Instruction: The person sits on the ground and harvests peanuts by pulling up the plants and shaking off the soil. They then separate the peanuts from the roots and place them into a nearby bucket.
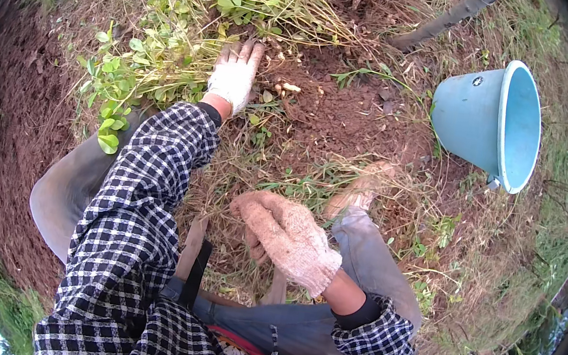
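Observation:
My left hand [234, 73], in a white work glove with soil-stained fingers, reaches out flat with its fingers extended. It lies at the edge of a heap of uprooted peanut plants [169, 58] with green and yellowing leaves; its fingertips touch the stems and soil there. Just right of it, a few pale peanut pods [291, 87] rest on the reddish soil [348, 115]. Closer to my body, my right hand [286, 236] hovers over dry grass in a soil-caked glove. Its fingers are curled down, and whatever may be inside them is hidden.
A light blue plastic bucket [467, 114] lies tipped on the right, its mouth facing right. At the upper right a wooden pole [448, 20] slants into the ground. My bare foot [362, 189] is among the grass. Beneath me are wooden pieces [192, 246], perhaps a low seat.

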Available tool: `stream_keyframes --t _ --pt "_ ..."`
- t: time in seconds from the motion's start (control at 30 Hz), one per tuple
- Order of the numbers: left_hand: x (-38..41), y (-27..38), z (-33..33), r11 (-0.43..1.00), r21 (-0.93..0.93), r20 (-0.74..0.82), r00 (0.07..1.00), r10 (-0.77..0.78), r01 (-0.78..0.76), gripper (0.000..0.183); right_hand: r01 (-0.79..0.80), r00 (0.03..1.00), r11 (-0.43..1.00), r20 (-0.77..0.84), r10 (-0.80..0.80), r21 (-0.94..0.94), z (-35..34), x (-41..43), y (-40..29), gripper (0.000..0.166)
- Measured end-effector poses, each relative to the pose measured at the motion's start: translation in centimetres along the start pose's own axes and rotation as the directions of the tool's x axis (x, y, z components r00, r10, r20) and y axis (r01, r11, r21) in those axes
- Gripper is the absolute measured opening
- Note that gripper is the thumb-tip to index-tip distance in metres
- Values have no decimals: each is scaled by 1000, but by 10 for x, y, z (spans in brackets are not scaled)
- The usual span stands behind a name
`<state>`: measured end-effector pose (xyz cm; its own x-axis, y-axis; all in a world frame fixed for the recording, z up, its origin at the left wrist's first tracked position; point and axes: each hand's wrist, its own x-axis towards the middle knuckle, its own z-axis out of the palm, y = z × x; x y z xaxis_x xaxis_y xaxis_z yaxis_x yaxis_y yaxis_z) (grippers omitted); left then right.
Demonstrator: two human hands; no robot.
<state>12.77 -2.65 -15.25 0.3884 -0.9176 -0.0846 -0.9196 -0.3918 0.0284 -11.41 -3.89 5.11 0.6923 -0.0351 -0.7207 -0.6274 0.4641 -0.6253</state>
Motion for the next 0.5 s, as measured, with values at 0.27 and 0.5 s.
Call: stream_keyframes --t 0.27,0.5 --pt "-2 3 -47 998 -55 372 927 48 -29 65 92 995 984 -16 -96 -155 -7 1 1 41" --pt "-53 -16 -140 430 -889 212 974 79 158 49 163 986 986 -51 -161 30 -6 -14 -11 38"
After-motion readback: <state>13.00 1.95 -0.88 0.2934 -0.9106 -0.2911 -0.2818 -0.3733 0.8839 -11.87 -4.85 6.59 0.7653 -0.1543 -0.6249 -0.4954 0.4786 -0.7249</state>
